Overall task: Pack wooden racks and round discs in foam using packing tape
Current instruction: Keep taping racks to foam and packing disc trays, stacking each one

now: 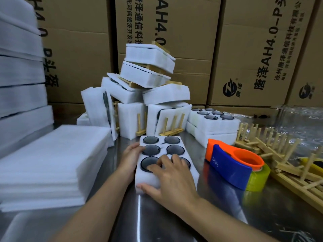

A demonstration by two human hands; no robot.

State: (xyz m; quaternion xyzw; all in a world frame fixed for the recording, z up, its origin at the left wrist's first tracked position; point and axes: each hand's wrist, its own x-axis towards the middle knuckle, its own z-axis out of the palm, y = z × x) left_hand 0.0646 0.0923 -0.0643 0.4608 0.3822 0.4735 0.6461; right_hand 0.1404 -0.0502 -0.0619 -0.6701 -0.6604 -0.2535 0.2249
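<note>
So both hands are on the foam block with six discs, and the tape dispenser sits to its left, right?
No. The tape dispenser sits to the right of the foam block, not its left; the head view shows it. The rest holds: the left hand and right hand are both on the block holding six discs.

Reference: the foam block (163,137), centred on the table (227,215).
- In the block: six round discs (172,140), seated in two columns of recesses.
- 9 o'clock edge: left hand (131,154). 6 o'clock end: right hand (171,177), fingers on top.
- 9 o'clock: stack of foam sheets (52,163).
- 12 o'clock: pile of wrapped packs (145,95).
- 1 o'clock: stacked disc-filled blocks (213,123).
- 3 o'clock: tape dispenser (232,163); beyond it, wooden racks (279,154).
- Behind everything: cardboard boxes (244,49).
</note>
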